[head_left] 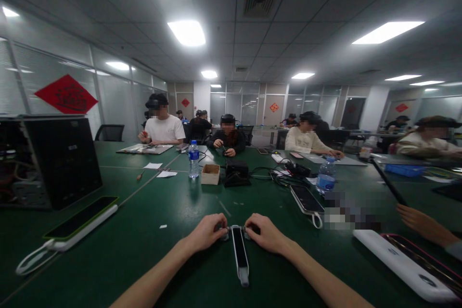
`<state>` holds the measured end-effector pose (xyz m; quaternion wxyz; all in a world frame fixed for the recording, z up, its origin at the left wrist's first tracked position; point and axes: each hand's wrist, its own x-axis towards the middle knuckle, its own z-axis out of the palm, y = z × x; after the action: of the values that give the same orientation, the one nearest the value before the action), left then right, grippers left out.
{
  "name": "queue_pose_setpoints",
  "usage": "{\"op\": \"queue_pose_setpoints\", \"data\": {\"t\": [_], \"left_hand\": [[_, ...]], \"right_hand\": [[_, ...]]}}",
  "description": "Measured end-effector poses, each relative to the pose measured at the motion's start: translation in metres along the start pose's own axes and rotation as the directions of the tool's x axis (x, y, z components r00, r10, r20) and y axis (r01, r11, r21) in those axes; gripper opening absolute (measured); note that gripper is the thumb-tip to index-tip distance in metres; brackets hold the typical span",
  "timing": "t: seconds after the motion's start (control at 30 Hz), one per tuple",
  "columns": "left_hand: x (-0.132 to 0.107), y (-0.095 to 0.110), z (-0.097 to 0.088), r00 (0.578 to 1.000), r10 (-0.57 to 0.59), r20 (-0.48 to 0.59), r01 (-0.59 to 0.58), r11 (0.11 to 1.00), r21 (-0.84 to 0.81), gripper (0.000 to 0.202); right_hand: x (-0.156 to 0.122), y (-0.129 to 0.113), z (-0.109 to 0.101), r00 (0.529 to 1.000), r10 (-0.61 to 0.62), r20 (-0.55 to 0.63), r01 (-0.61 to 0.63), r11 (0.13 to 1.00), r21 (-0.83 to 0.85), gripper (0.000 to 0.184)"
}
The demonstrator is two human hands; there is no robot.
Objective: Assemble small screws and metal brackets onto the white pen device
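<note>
On the green table (195, 269) before me lies a slim device (239, 250) with a black face and a pale rim, its narrow grey end toward me. My left hand (208, 231) rests at the left of its far end, with thumb and fingers pinched together. Mirroring it on the right, my right hand (266, 232) is also closed in a pinch. Small greyish bits show under the fingertips of both hands, too small and blurred to name. Whether they join the device cannot be made out.
An open computer case (74, 159) stands far left, near a phone with a power bank (88, 226). Ahead are a water bottle (194, 160), a small box (210, 174) and black cables (292, 169). A white power bank (400, 262) lies right, below a co-worker's hand (415, 219).
</note>
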<state>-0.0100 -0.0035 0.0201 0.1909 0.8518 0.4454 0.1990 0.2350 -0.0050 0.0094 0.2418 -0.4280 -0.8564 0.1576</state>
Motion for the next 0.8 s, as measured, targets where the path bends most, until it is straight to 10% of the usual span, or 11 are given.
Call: {"op": "queue_pose_setpoints", "data": {"t": [0.8], "left_hand": [[0.0036,-0.0063,0.0062,0.999,-0.040,-0.028,0.040,0.999,0.015,0.021]], "right_hand": [[-0.0005,-0.0026,-0.0016,1.000,0.013,0.004,-0.013,1.000,-0.015,0.018]]}}
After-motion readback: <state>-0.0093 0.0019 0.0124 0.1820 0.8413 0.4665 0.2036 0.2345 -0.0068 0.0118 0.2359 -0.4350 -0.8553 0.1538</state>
